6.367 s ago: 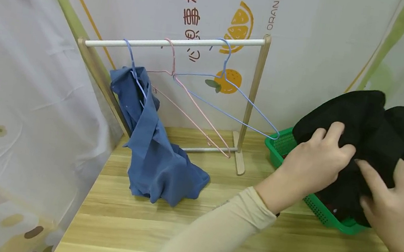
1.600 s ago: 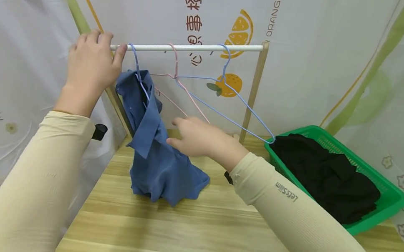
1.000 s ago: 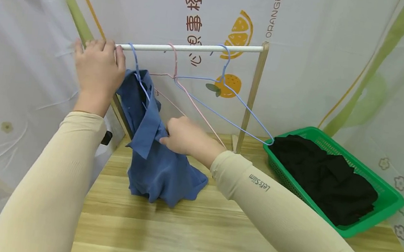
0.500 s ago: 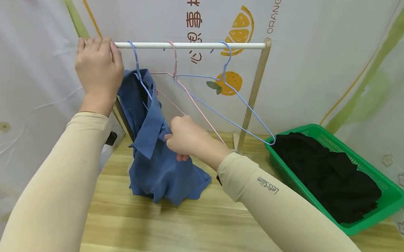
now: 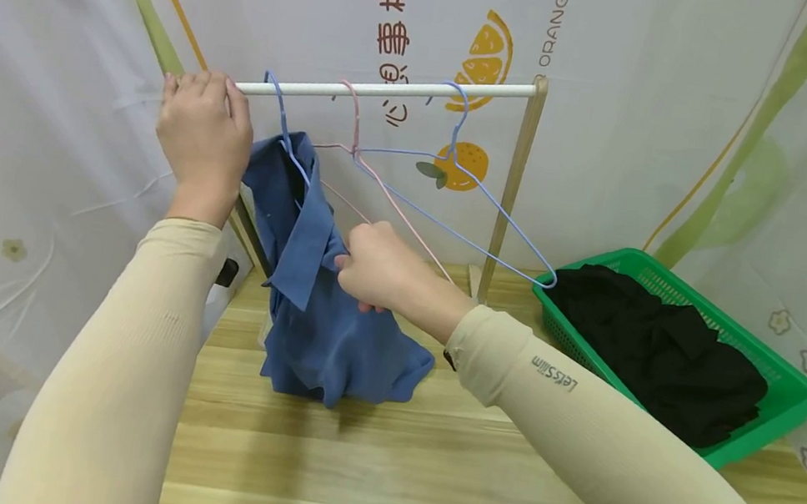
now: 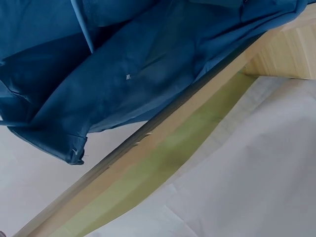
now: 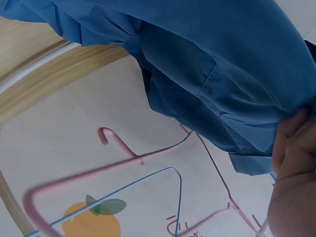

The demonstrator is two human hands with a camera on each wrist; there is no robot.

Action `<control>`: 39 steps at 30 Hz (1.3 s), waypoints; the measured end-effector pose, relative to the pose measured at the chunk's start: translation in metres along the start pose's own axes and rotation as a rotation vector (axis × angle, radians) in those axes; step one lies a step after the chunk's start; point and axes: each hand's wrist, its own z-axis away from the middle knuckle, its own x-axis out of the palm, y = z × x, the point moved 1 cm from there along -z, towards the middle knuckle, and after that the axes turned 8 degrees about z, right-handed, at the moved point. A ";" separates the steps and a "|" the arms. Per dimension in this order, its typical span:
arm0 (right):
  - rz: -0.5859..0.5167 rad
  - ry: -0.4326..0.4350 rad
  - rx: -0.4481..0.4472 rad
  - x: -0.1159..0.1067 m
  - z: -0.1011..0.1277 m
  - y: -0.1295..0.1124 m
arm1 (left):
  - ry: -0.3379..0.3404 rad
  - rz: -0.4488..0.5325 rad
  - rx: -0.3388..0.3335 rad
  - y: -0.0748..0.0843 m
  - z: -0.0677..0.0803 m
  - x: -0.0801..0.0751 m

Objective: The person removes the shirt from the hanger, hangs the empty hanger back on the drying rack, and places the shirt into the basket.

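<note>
In the head view my left hand (image 5: 204, 135) grips the left end of the clothes rack's white rod (image 5: 408, 91), fingers over the top. A blue shirt (image 5: 345, 354) hangs bunched from a blue hanger (image 5: 281, 107) on that rod, its lower part spread on the table. My right hand (image 5: 389, 271) pinches the shirt's right side; in the right wrist view its curled fingers (image 7: 291, 136) hold the cloth's edge. The left wrist view has the shirt (image 6: 143, 74) beside the rack's wooden post (image 6: 143, 140); the left hand is out of that view.
A pink hanger (image 5: 389, 187) and another blue hanger (image 5: 503, 210) hang bare to the right. The latter's lower corner is by a green basket (image 5: 789, 404) holding black clothing (image 5: 663, 351). Printed curtains stand behind the wooden table (image 5: 360, 482).
Earlier both hands held the black clothing over the basket. It now lies inside; my left hand has taken the rod, my right hand the shirt. Lately the shirt's hanger hook has risen slightly.
</note>
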 end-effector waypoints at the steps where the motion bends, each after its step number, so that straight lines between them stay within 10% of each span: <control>1: 0.001 0.007 -0.006 -0.001 0.001 0.000 | -0.003 -0.001 -0.004 0.000 0.000 0.000; 23: 0.115 0.139 -0.176 -0.039 0.075 0.018 | -0.084 -0.032 -0.021 0.004 -0.006 -0.005; 39: 0.392 0.525 -0.366 -0.040 0.164 0.084 | -0.188 -0.063 -0.041 0.006 -0.013 -0.020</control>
